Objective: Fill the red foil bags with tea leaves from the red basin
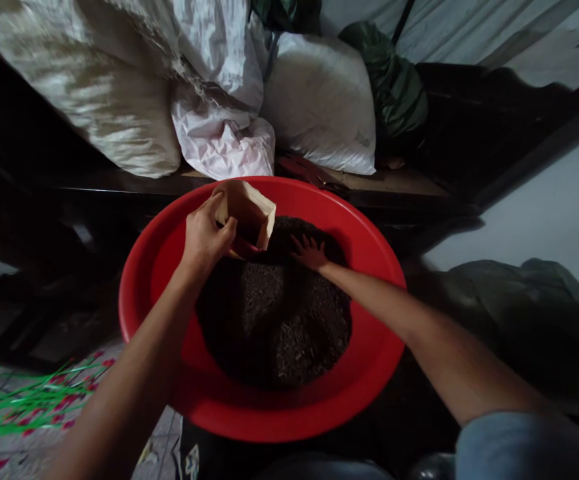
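My left hand [208,230] grips the rim of a paper bag [249,210], thumb on the inside edge and fingers on the outside. The bag's mouth faces up toward me, and its bottom is hidden. It stands at the far left inside a large red basin [264,423]. Dark, crumbly soil-like material [294,327] fills the basin's middle. On the far part of this material rests my right hand [310,253], fingers spread, right of the bag and apart from it. Nothing shows in that hand.
Behind the basin, a dark wooden bench [119,183] bears a woven sack [119,100], a pinkish-white sack [224,137], a full white sack [322,100] and a dark green bag [394,87]. Green stems with red tips [44,407] lie on the tiled floor at lower left.
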`<state>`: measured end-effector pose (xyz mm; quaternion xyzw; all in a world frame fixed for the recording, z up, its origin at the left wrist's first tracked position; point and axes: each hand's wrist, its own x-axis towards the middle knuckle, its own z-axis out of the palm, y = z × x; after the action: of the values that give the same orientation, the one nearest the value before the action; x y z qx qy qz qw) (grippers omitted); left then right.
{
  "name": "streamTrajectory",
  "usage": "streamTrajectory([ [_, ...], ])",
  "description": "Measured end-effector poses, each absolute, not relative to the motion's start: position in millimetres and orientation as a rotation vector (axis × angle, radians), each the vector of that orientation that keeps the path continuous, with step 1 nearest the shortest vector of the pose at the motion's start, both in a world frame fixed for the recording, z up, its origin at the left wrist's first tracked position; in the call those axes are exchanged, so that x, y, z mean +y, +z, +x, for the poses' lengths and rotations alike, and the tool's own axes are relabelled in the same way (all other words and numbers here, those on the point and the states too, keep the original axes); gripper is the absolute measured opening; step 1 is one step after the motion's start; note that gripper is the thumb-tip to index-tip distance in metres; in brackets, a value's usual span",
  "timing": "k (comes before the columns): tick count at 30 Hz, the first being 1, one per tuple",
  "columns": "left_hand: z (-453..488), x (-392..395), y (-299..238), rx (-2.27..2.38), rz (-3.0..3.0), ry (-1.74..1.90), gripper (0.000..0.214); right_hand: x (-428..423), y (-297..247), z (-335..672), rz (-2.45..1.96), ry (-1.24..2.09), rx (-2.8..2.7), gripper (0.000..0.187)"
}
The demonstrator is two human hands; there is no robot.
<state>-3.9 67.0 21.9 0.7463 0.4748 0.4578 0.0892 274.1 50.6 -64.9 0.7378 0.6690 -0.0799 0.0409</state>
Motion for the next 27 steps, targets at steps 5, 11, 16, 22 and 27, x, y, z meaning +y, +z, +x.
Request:
streamTrajectory([
  [5, -6.2, 66.9, 22.9, 1.472, 2.250, 1.349, 0.064, 18.8, -87.7, 269.4, 2.248, -0.541, 1.976, 0.077],
  [11, -7.4, 68.1, 20.9, 1.469, 2.237, 1.320, 0.064, -49.6, -61.5, 256.8, 1.856, -0.685, 2.318, 0.085],
  [16, -6.6, 67.7, 20.9, 1.444, 2.248, 1.307, 0.067, -82.3, -44.4, 249.9, 2.068, -0.730, 2.394, 0.052],
  [22, -0.2, 64.6, 24.4, 1.373, 2.317, 1.243, 0.070, -54.2, 48.0, 241.7, 2.138, -1.161, 3.168, 0.038],
  [27, 1.8, 60.2, 25.4, 1.205, 2.362, 1.206, 0.066, 24.0, 95.9, 202.5, 2.090, -0.957, 3.380, 0.053],
])
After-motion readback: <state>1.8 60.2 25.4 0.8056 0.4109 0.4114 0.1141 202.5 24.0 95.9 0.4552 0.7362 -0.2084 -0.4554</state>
